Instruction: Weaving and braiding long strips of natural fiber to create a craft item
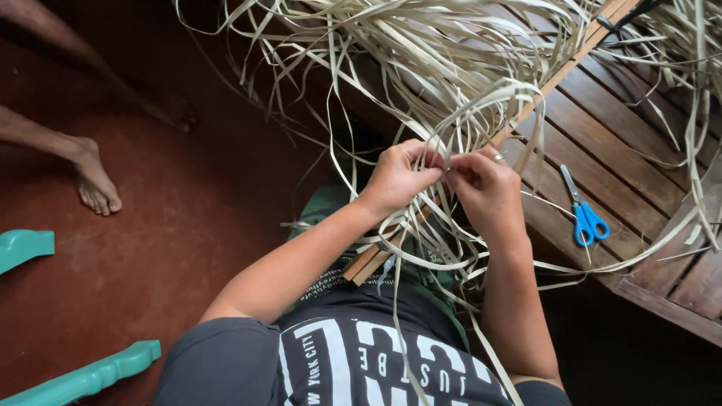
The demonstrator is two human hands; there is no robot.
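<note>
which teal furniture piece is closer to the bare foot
The upper teal piece at the left edge, just below the foot. The other teal piece lies farther down, by the bottom edge.

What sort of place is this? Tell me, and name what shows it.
Probably a home craft spot, perhaps a porch. Both hands, left hand and right hand, work pale leaf strips over a wooden slat bench, blue scissors beside them, red floor below.

The scissors (584,213) lie on the wooden bench (624,143), right of both hands; the strips (451,68) spread behind them, another person's feet (94,180) far left.
</note>
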